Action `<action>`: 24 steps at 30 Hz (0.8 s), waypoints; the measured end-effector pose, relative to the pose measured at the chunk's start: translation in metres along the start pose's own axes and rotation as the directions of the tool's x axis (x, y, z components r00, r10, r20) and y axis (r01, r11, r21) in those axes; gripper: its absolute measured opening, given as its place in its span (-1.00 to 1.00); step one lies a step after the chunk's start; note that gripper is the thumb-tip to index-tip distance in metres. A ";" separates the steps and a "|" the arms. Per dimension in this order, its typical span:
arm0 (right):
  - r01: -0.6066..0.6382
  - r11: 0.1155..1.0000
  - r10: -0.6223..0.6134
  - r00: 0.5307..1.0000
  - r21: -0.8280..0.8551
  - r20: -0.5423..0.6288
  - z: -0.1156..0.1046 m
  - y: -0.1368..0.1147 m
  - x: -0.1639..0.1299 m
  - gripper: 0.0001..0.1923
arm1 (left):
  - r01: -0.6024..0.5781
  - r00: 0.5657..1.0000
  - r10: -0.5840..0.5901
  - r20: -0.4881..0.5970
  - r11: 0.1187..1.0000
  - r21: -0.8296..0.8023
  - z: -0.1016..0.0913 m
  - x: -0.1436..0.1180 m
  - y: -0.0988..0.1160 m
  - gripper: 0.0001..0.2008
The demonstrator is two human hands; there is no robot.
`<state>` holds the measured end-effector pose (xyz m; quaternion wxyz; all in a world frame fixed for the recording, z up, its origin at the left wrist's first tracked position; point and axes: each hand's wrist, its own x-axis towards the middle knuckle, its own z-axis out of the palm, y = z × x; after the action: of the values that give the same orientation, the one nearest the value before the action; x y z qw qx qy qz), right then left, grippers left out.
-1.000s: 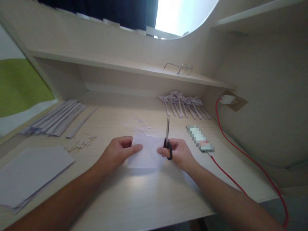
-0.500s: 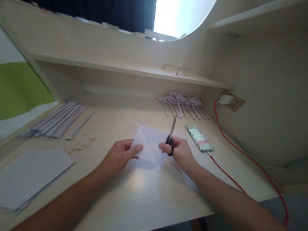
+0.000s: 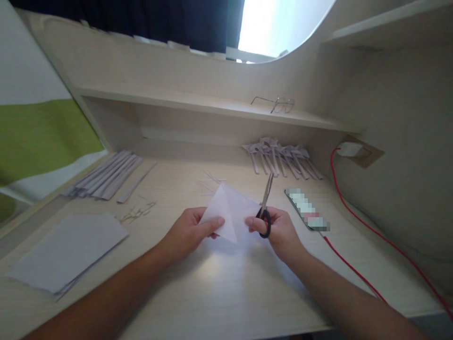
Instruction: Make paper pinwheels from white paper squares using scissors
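Observation:
A creased piece of white paper [image 3: 230, 212] is held above the desk between my two hands. My left hand [image 3: 198, 226] pinches its left side, thumb on top and fingertips underneath. Black-handled scissors [image 3: 265, 210] hang on my right hand [image 3: 278, 229], their blades pointing up and away from me. The right thumb rests at the paper's right side, by the scissor handle. How far the right fingers grip the paper underneath is hidden. Just beyond the paper lie thin white paper slivers [image 3: 212, 178].
Left are a stack of white paper [image 3: 71, 250], rolled paper sticks [image 3: 106, 175] and small tan pieces [image 3: 138, 212]. At the back right lie paper pinwheels on sticks [image 3: 279, 153]. A phone [image 3: 306, 210] with a red cable [image 3: 354, 269] lies right. Glasses [image 3: 281, 105] sit on the shelf [image 3: 198, 106].
The camera view has shifted, so everything appears further right. The scissor blades look slightly more apart. Both hands keep the same hold on paper and scissors.

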<state>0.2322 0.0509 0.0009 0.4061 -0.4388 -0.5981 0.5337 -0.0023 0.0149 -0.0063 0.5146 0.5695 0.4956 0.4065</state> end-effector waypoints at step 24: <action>-0.194 0.930 0.319 0.851 -0.313 0.417 0.008 -0.001 -0.007 -0.53 | -0.039 0.939 0.004 -0.345 0.995 -0.095 -0.018 -0.006 0.031 -0.70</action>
<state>0.2261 0.0417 0.0008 0.1159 -0.4252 -0.6772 0.5892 -0.0167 0.0134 0.0276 0.4434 0.4684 0.5506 0.5299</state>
